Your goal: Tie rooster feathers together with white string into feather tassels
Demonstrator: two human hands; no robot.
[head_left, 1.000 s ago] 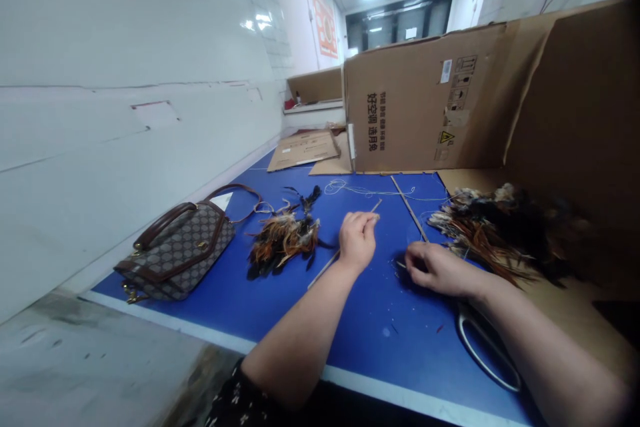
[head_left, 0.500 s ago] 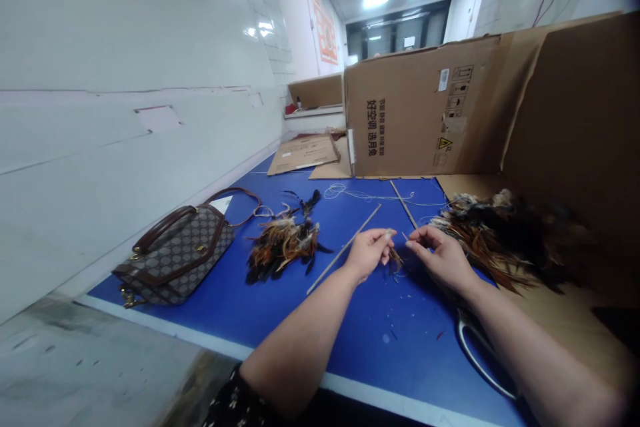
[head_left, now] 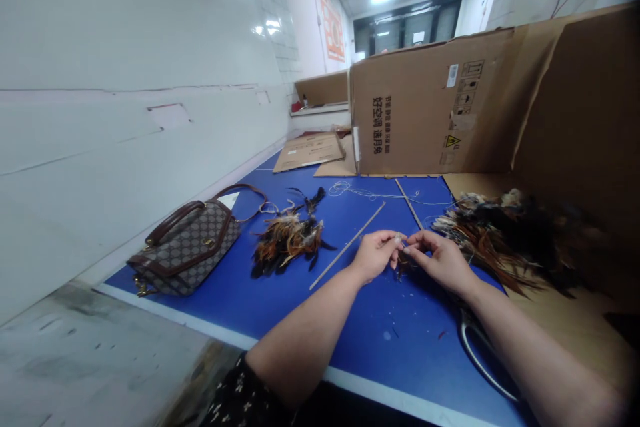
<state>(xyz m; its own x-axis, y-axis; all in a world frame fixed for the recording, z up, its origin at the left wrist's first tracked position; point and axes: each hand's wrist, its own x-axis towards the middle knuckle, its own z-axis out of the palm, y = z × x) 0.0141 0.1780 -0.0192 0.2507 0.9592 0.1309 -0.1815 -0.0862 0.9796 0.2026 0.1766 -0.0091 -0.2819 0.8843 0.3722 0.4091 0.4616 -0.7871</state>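
Observation:
My left hand [head_left: 376, 255] and my right hand [head_left: 439, 259] meet fingertip to fingertip over the blue table [head_left: 300, 307]. Both pinch a small feather [head_left: 403, 260] that hangs between them. A thin wooden stick [head_left: 347, 245] lies on the table just left of my left hand, apart from it. A large heap of brown and black feathers [head_left: 510, 233] lies right of my right hand. A smaller bundle of feathers [head_left: 287, 240] rests further left.
A patterned handbag [head_left: 187, 247] lies at the table's left by the white wall. An open cardboard box [head_left: 450, 113] stands behind the feathers. Scissors [head_left: 483, 353] lie under my right forearm. A second stick [head_left: 409, 203] and thread [head_left: 360, 192] lie at the back.
My left hand let go of the stick, which now lies on the table. Both hands came together and now pinch a small feather.

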